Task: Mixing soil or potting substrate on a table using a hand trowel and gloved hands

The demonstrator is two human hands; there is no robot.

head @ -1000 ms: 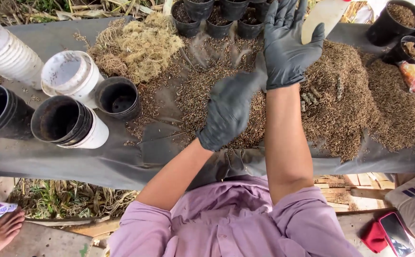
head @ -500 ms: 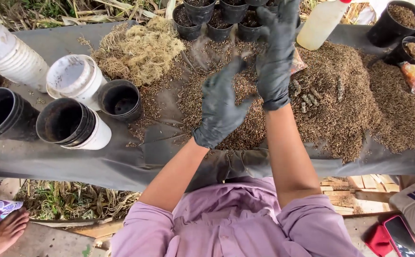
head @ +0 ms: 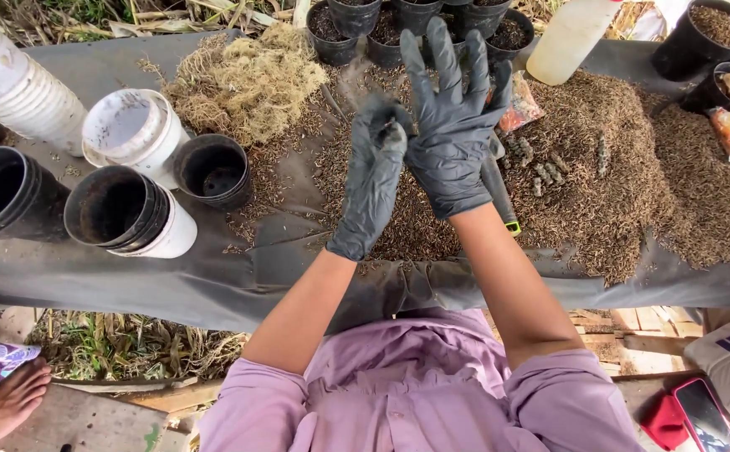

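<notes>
Outdoor potting bench covered in dark grey sheeting (head: pixel 172 276), dry grass and straw on the ground behind and below. Brown husk mix (head: pixel 599 192) heaped across the right half of the sheeting, pale fibrous moss pile (head: pixel 248 84) at back left. Both hands in dark grey gloves, raised above the husk mix at centre. Right hand (head: pixel 453 125) is spread, fingers up and fanned, palm turned toward the left. Left hand (head: pixel 377 172) is bunched, fingertips pressed against the heel of the right palm; can't tell if it grips the glove material or a pinch of mix. Gloves look thin, matte, wrinkled at the wrists, dusted with husk bits. Empty black pots (head: pixel 118 209) nested over white ones at left, filled black pots (head: pixel 398 21) at back, pale plastic bottle (head: pixel 570 38) back right.
</notes>
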